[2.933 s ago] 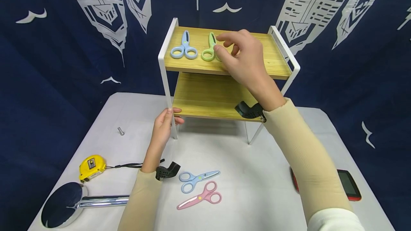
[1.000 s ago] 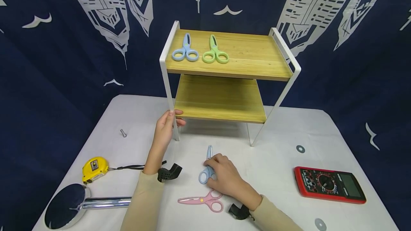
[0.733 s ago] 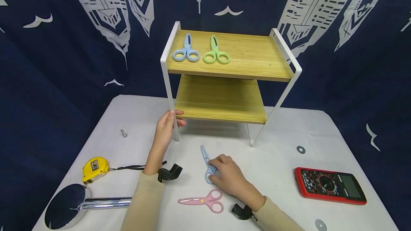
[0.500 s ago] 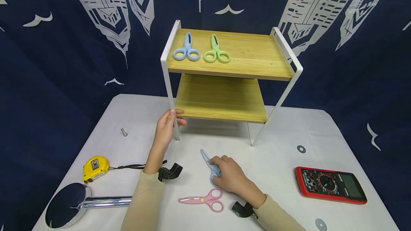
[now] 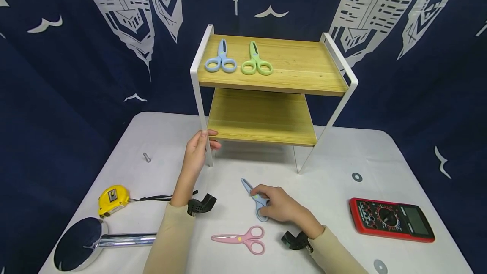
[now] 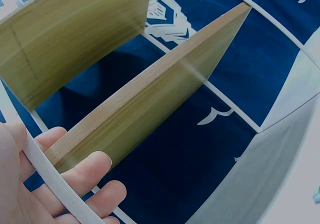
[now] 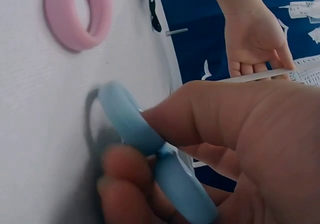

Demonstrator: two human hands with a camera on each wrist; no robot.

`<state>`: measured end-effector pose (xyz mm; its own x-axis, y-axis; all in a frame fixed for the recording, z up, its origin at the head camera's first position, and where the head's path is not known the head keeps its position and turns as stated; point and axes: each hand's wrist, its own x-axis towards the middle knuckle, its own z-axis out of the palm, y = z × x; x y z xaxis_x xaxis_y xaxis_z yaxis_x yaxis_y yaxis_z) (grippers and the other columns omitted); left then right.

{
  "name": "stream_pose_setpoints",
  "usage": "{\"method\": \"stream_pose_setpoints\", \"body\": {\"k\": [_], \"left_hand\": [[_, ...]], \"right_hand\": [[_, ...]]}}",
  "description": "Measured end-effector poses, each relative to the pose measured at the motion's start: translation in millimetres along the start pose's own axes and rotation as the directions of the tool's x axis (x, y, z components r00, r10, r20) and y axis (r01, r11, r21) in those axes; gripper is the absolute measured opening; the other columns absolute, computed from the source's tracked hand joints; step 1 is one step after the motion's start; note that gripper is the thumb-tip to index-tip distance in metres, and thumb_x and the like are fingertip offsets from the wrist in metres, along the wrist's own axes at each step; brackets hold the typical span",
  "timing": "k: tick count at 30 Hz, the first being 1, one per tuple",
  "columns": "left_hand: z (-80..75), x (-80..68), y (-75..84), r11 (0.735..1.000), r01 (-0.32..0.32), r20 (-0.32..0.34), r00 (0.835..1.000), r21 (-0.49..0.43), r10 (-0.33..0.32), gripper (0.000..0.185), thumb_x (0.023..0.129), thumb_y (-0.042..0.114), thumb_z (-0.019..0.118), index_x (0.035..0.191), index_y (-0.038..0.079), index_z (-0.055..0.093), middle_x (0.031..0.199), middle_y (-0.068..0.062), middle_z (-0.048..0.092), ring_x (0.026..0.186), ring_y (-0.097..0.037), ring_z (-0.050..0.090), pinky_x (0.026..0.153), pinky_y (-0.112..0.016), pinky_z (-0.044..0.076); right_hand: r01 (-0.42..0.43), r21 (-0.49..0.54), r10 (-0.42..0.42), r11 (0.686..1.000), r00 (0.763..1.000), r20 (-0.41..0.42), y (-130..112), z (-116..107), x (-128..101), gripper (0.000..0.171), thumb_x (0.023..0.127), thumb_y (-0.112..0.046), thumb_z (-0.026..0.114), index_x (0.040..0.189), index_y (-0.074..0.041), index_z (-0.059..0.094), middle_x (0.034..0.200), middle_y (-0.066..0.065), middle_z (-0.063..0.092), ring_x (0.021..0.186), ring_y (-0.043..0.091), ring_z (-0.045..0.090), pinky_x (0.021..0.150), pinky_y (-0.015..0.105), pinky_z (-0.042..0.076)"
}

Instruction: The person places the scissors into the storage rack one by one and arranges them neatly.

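Right hand (image 5: pixel 280 204): fingers pinch blue scissors (image 5: pixel 260 200), near-middle of white bench (image 5: pixel 323 181); pink scissors (image 5: pixel 239 238) just nearer, meter (image 5: pixel 392 220) well right. Left hand (image 5: pixel 195 151): fingers curled round shelf (image 5: pixel 266 113) left post (image 5: pixel 200 105). Navy curtain (image 5: pixel 430 75) beyond far edge.

Right hand (image 5: pixel 283 204) down from beside the light-green plastic scissors (image 5: pixel 255 57); now pinches the pale-blue plastic-handled scissors (image 5: pixel 259 200) at the white table (image 5: pixel 323 198). Blue pair swung round: tip, earlier rightward, points away and left; shifted right. Pink plastic-handled scissors (image 5: pixel 242 238) turned slightly, nearly crosswise.
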<state>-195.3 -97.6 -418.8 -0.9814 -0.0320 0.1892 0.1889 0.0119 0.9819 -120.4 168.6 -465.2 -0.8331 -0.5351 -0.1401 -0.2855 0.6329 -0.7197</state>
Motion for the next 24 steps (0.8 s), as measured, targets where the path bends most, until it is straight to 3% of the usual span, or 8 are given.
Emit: {"method": "stream_pose_setpoints", "body": {"k": [2, 8, 10, 17, 24], "left_hand": [[-0.3, -0.8, 0.3, 1.0, 0.001, -0.005, 1.0, -0.005, -0.002, 0.043, 0.113, 0.029, 0.035, 0.119, -0.002, 0.064, 0.078, 0.004, 0.073, 0.079, -0.003, 0.069, 0.088, -0.036, 0.053], [0.0, -1.3, 0.2, 1.0, -0.01, -0.007, 1.0, -0.022, 0.009, 0.043, 0.113, 0.029, 0.035, 0.119, -0.003, 0.064, 0.076, 0.01, 0.071, 0.078, -0.003, 0.069, 0.085, -0.03, 0.053], [0.5, -1.1, -0.1, 1.0, -0.011, -0.007, 1.0, -0.024, 0.011, 0.044, 0.113, 0.029, 0.035, 0.119, -0.004, 0.064, 0.074, 0.012, 0.071, 0.078, -0.002, 0.069, 0.084, -0.027, 0.053], [1.1, 0.3, -1.6, 1.0, -0.024, -0.009, 1.0, -0.014, 0.024, 0.043, 0.113, 0.028, 0.035, 0.119, -0.005, 0.063, 0.073, 0.015, 0.07, 0.077, -0.001, 0.069, 0.082, -0.026, 0.052], [1.4, -0.2, -1.0, 0.999, -0.029, -0.01, 1.0, -0.014, 0.029, 0.044, 0.113, 0.028, 0.034, 0.119, -0.004, 0.063, 0.073, 0.011, 0.071, 0.078, -0.004, 0.068, 0.081, -0.026, 0.052]], "right_hand": [[0.002, 0.046, -0.003, 0.999, 1.0, 0.021, 0, 0, 0, 0.037, 0.081, 0.002, 0.07, 0.117, -0.009, 0.069, 0.1, 0.01, 0.067, 0.055, 0.002, 0.047, 0.055, 0.02, 0.044], [0.01, 0.209, -0.029, 0.978, 0.996, 0.089, -11, -7, 1, 0.028, 0.086, 0.002, 0.071, 0.114, 0.0, 0.072, 0.062, 0.004, 0.062, 0.047, 0.003, 0.05, 0.049, 0.018, 0.042], [0.034, 0.234, -0.054, 0.972, 0.995, 0.082, -22, -18, 0, 0.029, 0.086, 0.002, 0.071, 0.115, 0.001, 0.072, 0.057, 0.0, 0.059, 0.049, 0.002, 0.051, 0.049, 0.019, 0.042], [0.233, 0.166, -0.225, 0.958, 0.972, -0.064, -86, -87, -13, 0.028, 0.086, 0.001, 0.075, 0.115, 0.001, 0.072, 0.071, 0.003, 0.065, 0.059, 0.004, 0.052, 0.054, 0.023, 0.045], [0.328, 0.057, -0.307, 0.943, 0.923, -0.232, -144, -152, -22, 0.031, 0.085, 0.005, 0.077, 0.115, 0.003, 0.072, 0.084, 0.009, 0.066, 0.064, 0.011, 0.056, 0.056, 0.023, 0.047]]}}
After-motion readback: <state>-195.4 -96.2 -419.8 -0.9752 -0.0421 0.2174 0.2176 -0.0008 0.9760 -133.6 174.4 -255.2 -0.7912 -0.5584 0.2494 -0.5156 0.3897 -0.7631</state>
